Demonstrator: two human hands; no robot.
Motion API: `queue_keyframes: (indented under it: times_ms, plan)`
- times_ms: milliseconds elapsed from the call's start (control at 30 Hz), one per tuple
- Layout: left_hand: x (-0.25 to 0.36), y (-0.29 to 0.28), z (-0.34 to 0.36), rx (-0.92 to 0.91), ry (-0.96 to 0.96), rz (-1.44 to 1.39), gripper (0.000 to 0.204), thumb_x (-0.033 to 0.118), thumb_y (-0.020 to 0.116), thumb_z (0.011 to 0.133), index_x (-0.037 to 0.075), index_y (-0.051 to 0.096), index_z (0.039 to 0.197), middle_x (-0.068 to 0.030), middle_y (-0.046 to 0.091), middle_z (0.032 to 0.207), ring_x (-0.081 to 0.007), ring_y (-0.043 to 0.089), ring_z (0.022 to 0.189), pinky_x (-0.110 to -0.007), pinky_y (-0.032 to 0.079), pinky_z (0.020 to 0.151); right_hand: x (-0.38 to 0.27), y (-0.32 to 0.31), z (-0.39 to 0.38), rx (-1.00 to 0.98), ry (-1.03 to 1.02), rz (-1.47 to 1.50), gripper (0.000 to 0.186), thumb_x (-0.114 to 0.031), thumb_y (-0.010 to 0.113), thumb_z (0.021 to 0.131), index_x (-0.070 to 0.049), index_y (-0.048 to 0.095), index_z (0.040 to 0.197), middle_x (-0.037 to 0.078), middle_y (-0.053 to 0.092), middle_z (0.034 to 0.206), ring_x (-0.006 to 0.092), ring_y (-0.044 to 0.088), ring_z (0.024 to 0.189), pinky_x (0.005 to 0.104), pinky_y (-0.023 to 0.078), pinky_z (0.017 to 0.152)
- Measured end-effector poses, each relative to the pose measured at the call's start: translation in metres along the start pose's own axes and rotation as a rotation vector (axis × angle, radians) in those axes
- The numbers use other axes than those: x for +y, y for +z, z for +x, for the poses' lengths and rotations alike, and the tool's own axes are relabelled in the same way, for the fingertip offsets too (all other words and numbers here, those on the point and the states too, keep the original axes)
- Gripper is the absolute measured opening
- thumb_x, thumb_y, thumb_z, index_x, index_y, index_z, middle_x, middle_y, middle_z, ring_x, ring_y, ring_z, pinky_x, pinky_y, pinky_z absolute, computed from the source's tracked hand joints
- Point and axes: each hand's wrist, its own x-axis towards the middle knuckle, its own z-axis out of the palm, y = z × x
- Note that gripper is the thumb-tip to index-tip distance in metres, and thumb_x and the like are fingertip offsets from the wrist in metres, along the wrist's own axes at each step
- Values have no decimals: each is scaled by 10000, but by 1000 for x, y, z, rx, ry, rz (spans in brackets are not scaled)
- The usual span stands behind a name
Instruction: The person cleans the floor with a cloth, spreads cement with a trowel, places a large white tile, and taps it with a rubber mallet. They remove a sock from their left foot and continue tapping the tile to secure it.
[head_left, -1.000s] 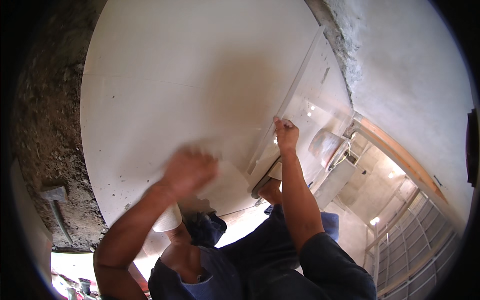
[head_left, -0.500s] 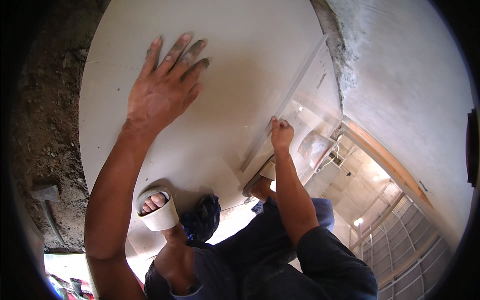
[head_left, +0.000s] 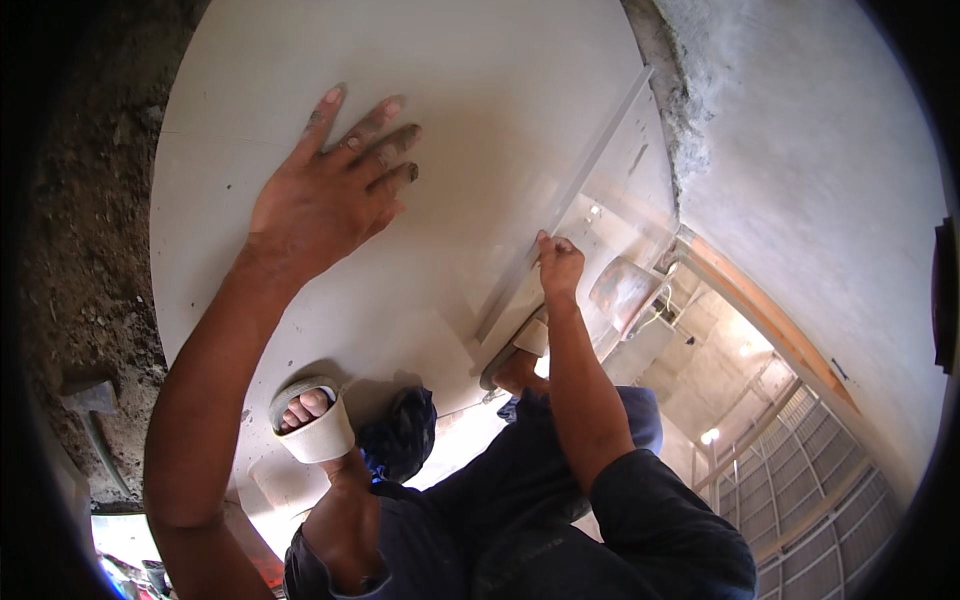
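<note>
Pale, glossy floor tiles [head_left: 470, 120] spread beneath both of my arms. My left hand [head_left: 325, 205] is over the tile at the left, fingers spread and tips smeared with grey; whether the palm touches is hard to tell. On the right, a long, thin grey straightedge [head_left: 588, 170] lies slantwise across the tile, its far end near the wall. Partway along it, my right hand [head_left: 562, 268] is closed with thumb and forefinger at its edge. The curled fingers hide most of that grip.
Left of the tiles is rough dark soil, with a hammer [head_left: 90, 397] on it. A grey plastered wall [head_left: 800, 150] rises at right. A stained bucket [head_left: 622, 290] stands near it. My sandalled foot [head_left: 320, 430] rests beside a dark plastic bag [head_left: 402, 435].
My left hand has shifted slightly down the tile and its fingers have turned a little rightward. My right hand stays at the straightedge; the whole view has moved slightly.
</note>
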Motion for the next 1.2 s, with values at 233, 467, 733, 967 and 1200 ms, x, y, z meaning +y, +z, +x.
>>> queue_keyframes:
  times_ms: [233, 467, 733, 967, 1200]
  plan:
    - [-2, 4, -5, -1, 91, 45, 296, 417, 554, 900, 260, 685, 1114, 98, 485, 1401, -149, 274, 1409, -537, 88, 1188, -4, -15, 12, -204, 172, 207, 243, -213, 742, 825, -9, 645, 737, 43, 586, 600, 100, 498, 496, 233, 394, 485]
    - [-1, 3, -5, 10, 100, 74, 318, 429, 518, 919, 259, 672, 1139, 74, 478, 1409, -164, 283, 1407, -541, 95, 1185, -6, -19, 17, -258, 202, 151, 330, -302, 743, 803, 2, 656, 710, 55, 606, 591, 136, 543, 535, 286, 441, 559]
    - [4, -2, -2, 22, 69, 159, 450, 504, 460, 932, 230, 580, 1268, -4, 387, 1481, -178, 221, 1430, -538, 74, 1182, 18, -18, 3, -38, -90, 33, 317, -284, 695, 843, 1, 642, 712, 78, 586, 562, 152, 539, 509, 330, 428, 518]
    - [31, -22, 9, -290, 26, 465, 651, 581, 329, 953, 218, 278, 1490, -38, 154, 1582, -253, 100, 1463, -512, 60, 1182, 149, -145, -2, -47, -275, -159, 272, -313, 641, 856, -57, 695, 930, 176, 674, 849, 361, 645, 805, 424, 507, 729]
    - [87, -54, 47, -795, -101, 679, 722, 573, 332, 957, 162, 149, 1522, -76, 118, 1589, -284, 96, 1463, -524, 76, 1173, 309, -145, -20, 99, -55, -172, 284, -332, 591, 892, -71, 684, 955, 130, 675, 989, 350, 640, 897, 439, 500, 781]
